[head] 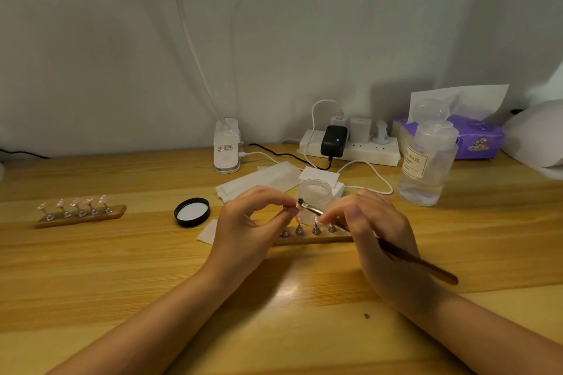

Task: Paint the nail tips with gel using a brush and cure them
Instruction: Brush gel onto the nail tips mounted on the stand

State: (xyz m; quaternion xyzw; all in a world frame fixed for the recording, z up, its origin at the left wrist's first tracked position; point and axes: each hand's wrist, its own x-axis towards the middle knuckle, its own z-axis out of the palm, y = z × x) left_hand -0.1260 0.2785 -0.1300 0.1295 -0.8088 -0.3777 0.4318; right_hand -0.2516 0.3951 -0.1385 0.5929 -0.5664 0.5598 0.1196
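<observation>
My left hand (253, 222) pinches a small nail tip (298, 205) on its holder between thumb and forefinger, lifted above the wooden strip (310, 239) with several metal holders. My right hand (374, 228) grips a brown brush (420, 265); its bristle end touches the held nail tip. Just behind the hands stands an open clear gel jar (313, 192). Its black lid (192, 212) lies upside down to the left. A second wooden strip (82, 218) at the far left carries several pink nail tips.
A white clip lamp base (227, 146), a power strip (350, 149) with chargers and cables, white wipes (262, 181), a clear liquid bottle (426, 161), a purple tissue pack (478, 137) and a white curing lamp (539, 137) at the right edge sit along the back of the wooden table (122, 268).
</observation>
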